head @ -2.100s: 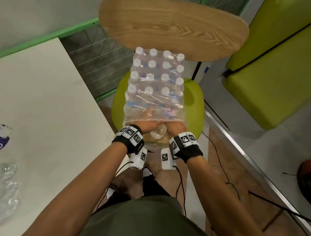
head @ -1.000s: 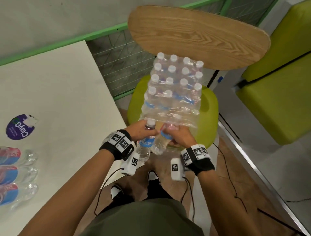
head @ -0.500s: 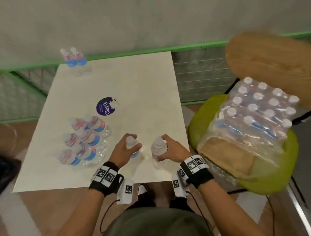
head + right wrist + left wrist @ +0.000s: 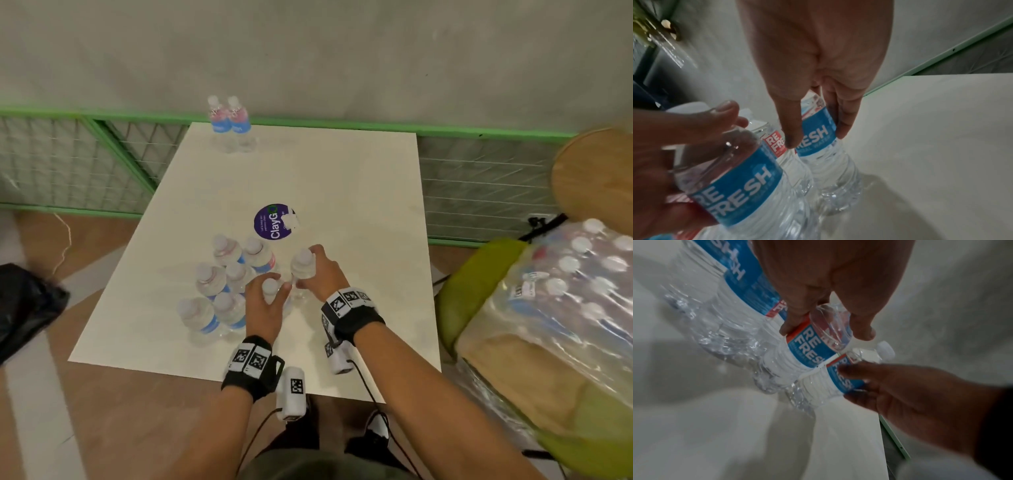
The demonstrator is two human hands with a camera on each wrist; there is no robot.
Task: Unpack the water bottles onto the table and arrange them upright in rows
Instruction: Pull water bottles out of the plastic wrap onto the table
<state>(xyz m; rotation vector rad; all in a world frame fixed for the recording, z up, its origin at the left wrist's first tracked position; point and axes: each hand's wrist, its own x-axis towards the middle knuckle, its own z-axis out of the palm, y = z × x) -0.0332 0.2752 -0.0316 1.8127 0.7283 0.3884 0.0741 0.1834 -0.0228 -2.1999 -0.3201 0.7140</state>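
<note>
Several upright water bottles (image 4: 219,284) with blue labels stand clustered in rows on the white table (image 4: 342,178). My left hand (image 4: 265,301) grips one more bottle (image 4: 270,291) by its upper part, right beside the cluster; in the left wrist view its fingers (image 4: 789,327) curl round that bottle (image 4: 809,352). My right hand (image 4: 320,274) grips another bottle (image 4: 303,263) just right of it, upright, with its base low on the table (image 4: 941,129) in the right wrist view. The shrink-wrapped pack (image 4: 565,294) lies on a green chair at the right.
Two bottles (image 4: 228,120) stand at the table's far edge. A purple round sticker (image 4: 272,221) lies mid-table. A wooden chair back (image 4: 596,178) and a green mesh railing (image 4: 479,185) are at the right. A black bag (image 4: 24,308) is on the floor at the left.
Both hands pulled a bottle each from the pack on the chair and carried them left to the table. They now hold them upright beside the standing cluster.
</note>
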